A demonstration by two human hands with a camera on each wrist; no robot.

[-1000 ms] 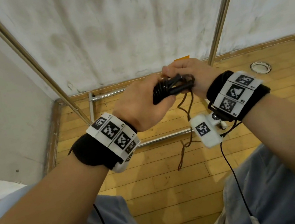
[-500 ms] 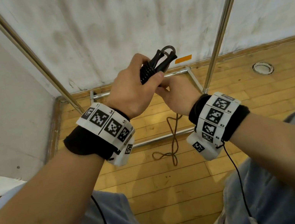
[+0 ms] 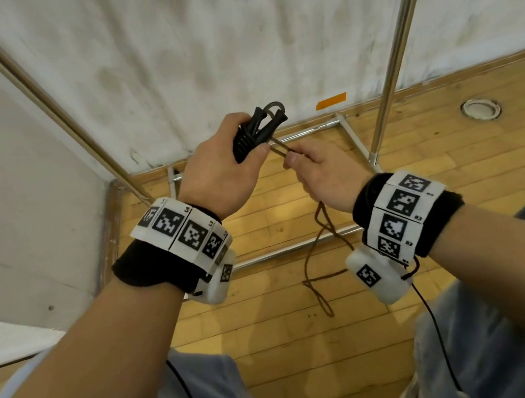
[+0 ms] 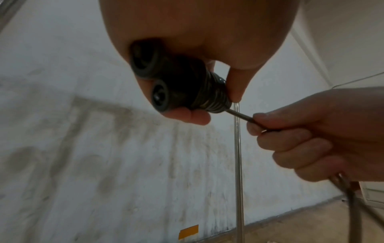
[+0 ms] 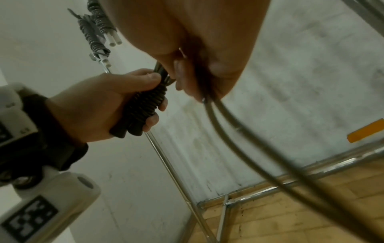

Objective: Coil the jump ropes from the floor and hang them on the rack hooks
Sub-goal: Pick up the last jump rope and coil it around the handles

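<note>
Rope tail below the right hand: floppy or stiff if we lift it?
Probably floppy: the rope tail hangs from the right hand in slack loops down to the wooden floor. Likely light, since a pinch carries it. It may kink or tangle; the low loops already cross.

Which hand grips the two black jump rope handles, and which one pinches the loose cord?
The left hand grips the black jump rope handles, already wound with cord; the right hand only pinches the loose brown cord.

place: sports hall or gym corner | evidence: strip-wood floor (image 3: 281, 362) — round metal floor socket (image 3: 480, 108) — scuffed white walls (image 3: 195, 53) — orange tape mark (image 3: 331, 101) | fittings: chrome tube rack (image 3: 392, 48), coiled ropes (image 5: 94, 31) hung.
</note>
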